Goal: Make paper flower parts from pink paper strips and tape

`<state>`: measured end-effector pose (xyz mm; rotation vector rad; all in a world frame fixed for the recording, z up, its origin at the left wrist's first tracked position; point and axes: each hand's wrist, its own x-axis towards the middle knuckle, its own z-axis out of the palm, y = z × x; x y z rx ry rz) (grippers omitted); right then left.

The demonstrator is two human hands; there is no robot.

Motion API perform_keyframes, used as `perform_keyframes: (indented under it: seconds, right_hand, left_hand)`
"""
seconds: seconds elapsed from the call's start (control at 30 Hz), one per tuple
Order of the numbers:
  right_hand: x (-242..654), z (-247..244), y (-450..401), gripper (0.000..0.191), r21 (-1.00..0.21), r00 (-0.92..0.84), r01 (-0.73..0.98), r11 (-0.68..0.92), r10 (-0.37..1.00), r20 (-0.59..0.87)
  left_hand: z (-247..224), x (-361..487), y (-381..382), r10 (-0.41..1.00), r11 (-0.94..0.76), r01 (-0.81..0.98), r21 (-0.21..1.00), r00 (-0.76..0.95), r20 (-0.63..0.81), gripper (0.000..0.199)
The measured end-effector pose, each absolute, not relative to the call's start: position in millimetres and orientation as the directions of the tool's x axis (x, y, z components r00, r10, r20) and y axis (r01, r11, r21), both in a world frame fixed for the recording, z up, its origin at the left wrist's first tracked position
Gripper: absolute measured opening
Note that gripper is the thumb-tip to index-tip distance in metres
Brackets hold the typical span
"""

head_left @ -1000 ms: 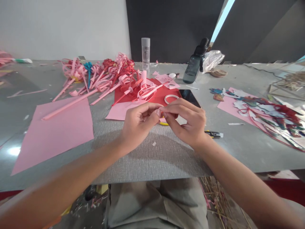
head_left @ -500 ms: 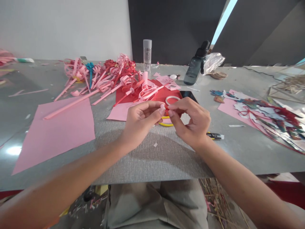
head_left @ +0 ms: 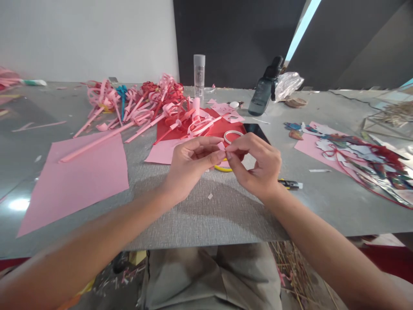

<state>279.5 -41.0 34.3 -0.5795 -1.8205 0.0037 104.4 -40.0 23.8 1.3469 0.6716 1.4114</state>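
A small pink paper piece (head_left: 221, 146) is pinched between thumb and fingers of my left hand (head_left: 193, 165), above the middle of the table. The fingertips of my right hand (head_left: 256, 163) are pressed together at its right end, close to my left thumb; whether they grip the paper is hard to make out. Behind my hands lie a roll of tape (head_left: 232, 136), red paper (head_left: 167, 128) and a yellow-handled tool (head_left: 223, 168), partly hidden by my fingers.
Pink and red paper flowers (head_left: 145, 101) are heaped at the back left, behind a pink sheet (head_left: 87, 181). A clear bottle (head_left: 199, 75), a dark bottle (head_left: 262, 92), a phone (head_left: 256, 131) and a cutter (head_left: 290, 184) stand or lie around. Colourful scraps (head_left: 364, 157) lie at right.
The fingers of my right hand have shifted slightly left and down. The pink paper piece now shows more between my fingertips, tilted.
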Motion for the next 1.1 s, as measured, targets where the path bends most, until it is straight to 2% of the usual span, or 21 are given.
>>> perform_keyframes:
  seconds: [0.33, 0.53, 0.8, 1.1]
  right_hand:
    - [279.4, 32.6, -38.2, 0.017, -0.263, -0.217, 0.377, 0.888, 0.361, 0.907]
    - [279.6, 33.5, -38.4, 0.017, -0.261, -0.205, 0.371, 0.891, 0.353, 0.913]
    - [280.1, 35.8, -38.6, 0.013, -0.231, -0.214, 0.385, 0.893, 0.330, 0.919]
    - [281.9, 35.0, -38.9, 0.013, -0.239, -0.217, 0.367, 0.899, 0.333, 0.918]
  left_hand:
    - [25.2, 103.8, -39.5, 0.915, -0.343, -0.277, 0.897, 0.118, 0.387, 0.032]
    - [27.8, 104.6, -42.9, 0.884, -0.394, -0.276, 0.876, 0.145, 0.444, 0.026]
    - [32.4, 105.4, -43.1, 0.880, -0.356, -0.368, 0.859, 0.176, 0.441, 0.023]
    - [33.8, 105.0, -45.2, 0.867, -0.384, -0.336, 0.860, 0.188, 0.461, 0.018]
